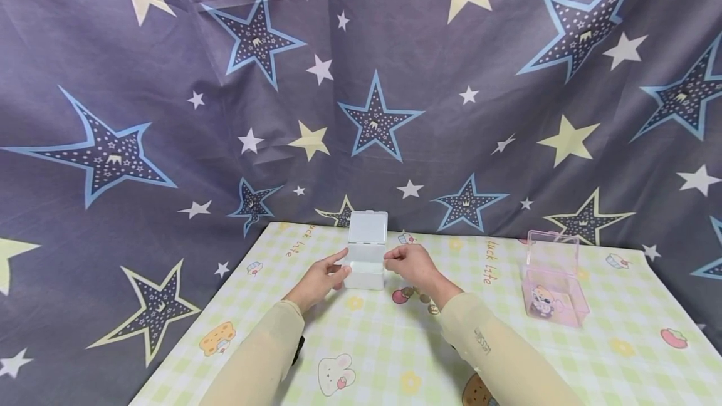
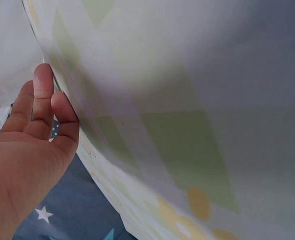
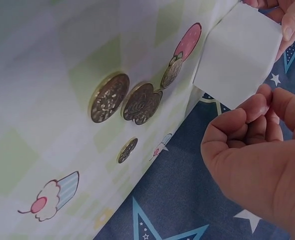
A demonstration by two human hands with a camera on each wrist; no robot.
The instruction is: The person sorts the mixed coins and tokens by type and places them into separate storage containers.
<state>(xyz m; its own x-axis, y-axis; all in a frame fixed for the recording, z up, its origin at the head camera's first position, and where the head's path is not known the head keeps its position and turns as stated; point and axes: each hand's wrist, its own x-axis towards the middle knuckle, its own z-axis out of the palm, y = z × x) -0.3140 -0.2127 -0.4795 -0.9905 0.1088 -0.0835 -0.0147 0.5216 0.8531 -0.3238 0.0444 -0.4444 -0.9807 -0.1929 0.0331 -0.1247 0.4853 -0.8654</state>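
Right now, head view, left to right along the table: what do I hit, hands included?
Left hand → white box with its lid up → right hand → clear pink box. Coins left out: they overlap the right hand's span.

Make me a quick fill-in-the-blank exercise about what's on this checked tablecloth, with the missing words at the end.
1. The person's bare left hand touches the open rectangular box, which is coloured ____.
2. Of the two hands, the ____ one is nearer the round, bronze-coloured metal coins.
3. The transparent plastic box, standing open farther to the right, is tinted ____.
4. The checked tablecloth pairs white with ____.

Missing words: white; right; pink; green.
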